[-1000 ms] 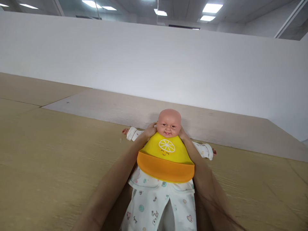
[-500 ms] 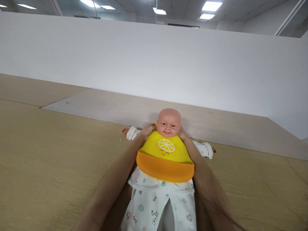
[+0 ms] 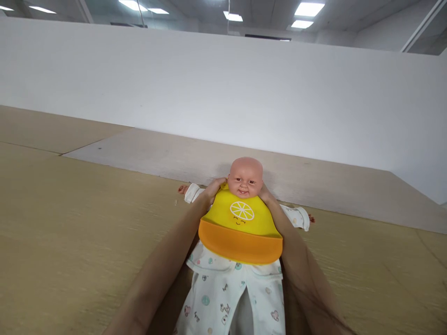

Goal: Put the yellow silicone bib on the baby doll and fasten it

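Note:
A bald baby doll (image 3: 246, 172) lies face up in white patterned clothes (image 3: 223, 298), its arms stretched out sideways. Over its chest is a yellow bib (image 3: 223, 207) with a white citrus slice and an orange catch pocket (image 3: 240, 244). At the left side of the doll's neck, my left hand (image 3: 214, 188) is closed on the bib's yellow neck strap. My right hand (image 3: 266, 193) reaches to the other side of the neck, against the bib's upper edge. Its fingers are hidden behind the doll's head.
The doll lies on a yellowish wooden surface (image 3: 104, 223). Beyond its head runs a paler board (image 3: 188, 151), and behind that stands a white wall (image 3: 223, 88). Glass panes (image 3: 188, 16) top the wall, with ceiling lights visible through them.
Near my left hand, the bib's neck strap has shifted slightly and more of its yellow edge shows. Both hands stay at the doll's neck, and the doll keeps its pose.

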Motion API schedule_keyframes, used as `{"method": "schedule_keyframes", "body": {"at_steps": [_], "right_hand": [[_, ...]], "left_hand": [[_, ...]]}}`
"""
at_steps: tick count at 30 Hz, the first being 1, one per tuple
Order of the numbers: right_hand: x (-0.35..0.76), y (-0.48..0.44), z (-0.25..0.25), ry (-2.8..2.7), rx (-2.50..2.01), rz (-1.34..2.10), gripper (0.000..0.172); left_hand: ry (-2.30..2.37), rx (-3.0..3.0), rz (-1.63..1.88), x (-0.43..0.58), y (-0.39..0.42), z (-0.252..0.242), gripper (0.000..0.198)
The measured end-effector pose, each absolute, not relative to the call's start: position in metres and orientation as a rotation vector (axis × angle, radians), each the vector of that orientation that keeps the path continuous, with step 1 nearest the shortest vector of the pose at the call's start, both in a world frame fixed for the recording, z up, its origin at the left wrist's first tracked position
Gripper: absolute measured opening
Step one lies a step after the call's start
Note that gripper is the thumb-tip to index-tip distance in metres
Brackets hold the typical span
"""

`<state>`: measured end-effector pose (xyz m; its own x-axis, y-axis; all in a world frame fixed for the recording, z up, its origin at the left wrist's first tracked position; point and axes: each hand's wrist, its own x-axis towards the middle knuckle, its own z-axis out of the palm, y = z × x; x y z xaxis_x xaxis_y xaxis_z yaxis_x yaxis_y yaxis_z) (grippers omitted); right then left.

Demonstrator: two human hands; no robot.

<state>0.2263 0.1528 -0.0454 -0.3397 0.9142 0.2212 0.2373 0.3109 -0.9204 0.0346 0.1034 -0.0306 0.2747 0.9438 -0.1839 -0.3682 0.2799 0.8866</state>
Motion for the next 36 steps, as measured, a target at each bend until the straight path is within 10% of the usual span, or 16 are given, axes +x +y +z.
{"method": "schedule_keyframes", "body": {"at_steps": [36], "right_hand": [[0.231,0.164,-0.061,-1.757,-0.969,1.212,0.040]], "left_hand": [[0.959,1.142,1.109,0.024,0.104,-0.030,0.039]]}}
